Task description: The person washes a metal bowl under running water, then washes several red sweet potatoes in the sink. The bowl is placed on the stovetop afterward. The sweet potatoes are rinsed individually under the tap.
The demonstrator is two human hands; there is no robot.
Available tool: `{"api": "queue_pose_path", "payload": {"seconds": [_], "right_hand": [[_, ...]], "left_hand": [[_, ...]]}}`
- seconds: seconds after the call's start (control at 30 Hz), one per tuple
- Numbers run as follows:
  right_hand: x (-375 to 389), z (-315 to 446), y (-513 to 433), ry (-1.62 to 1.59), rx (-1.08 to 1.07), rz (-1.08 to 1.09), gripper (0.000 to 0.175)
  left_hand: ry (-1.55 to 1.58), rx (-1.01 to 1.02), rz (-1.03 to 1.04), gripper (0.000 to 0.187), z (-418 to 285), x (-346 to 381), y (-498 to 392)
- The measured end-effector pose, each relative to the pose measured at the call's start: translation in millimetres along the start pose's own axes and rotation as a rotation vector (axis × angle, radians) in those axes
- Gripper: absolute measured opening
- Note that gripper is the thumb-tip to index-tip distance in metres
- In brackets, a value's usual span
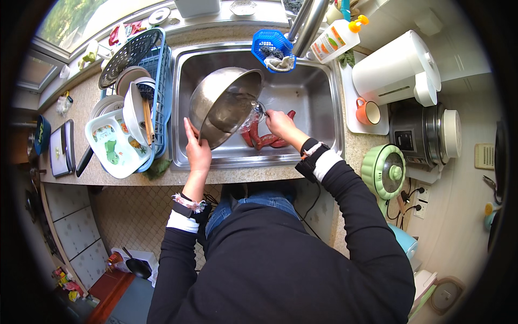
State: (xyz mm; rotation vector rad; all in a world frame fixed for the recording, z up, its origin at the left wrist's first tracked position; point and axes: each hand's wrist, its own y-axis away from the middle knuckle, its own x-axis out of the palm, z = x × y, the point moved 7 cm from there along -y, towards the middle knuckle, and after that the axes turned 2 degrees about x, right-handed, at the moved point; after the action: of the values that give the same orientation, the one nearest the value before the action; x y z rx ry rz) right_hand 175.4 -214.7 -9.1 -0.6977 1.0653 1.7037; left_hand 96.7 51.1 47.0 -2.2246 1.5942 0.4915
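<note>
My left hand (pixel 197 150) grips the rim of a large stainless steel bowl (pixel 220 89), tilted on its side over the sink (pixel 299 91). The bowl's mouth faces right, and clear water (pixel 247 121) shows at its lower edge. Beside that edge, my right hand (pixel 281 124) is closed around a small dark-handled thing (pixel 265 115) with a shiny end; its kind cannot be told. Several long reddish root vegetables (pixel 255 135), perhaps sweet potatoes, lie on the sink floor below and beside my right hand, which partly hides them.
Left of the sink stands a blue dish rack (pixel 161 93) with bowls, chopsticks and a divided plate (pixel 113 146). A blue strainer basket (pixel 272 48) hangs by the faucet (pixel 309 30). To the right are a soap bottle (pixel 334 40), an orange mug (pixel 368 111) and a green pot (pixel 380 168).
</note>
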Motion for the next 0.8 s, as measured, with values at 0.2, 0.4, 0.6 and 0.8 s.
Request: {"api": "queue_pose_path", "payload": {"seconds": [0.2,0.4,0.6,0.8], "right_hand": [[-30,-20,21,0.126,-0.141,-0.215,0.022],[-33,-53,20,0.41,-0.042,-0.105,0.029],[-101,-17,14,0.412,-0.165,-0.381,0.025],[-173,25,-39,0.378,-0.179,-0.578,0.014]], "left_hand": [[-0.112,0.172,-0.15,0.073,-33,-26,-1],[-0.09,0.288,-0.279,0.061,-50,-37,0],[-0.055,0.298,-0.303,0.061,-51,-41,2],[-0.038,0.288,-0.326,0.062,-48,-42,8]]}}
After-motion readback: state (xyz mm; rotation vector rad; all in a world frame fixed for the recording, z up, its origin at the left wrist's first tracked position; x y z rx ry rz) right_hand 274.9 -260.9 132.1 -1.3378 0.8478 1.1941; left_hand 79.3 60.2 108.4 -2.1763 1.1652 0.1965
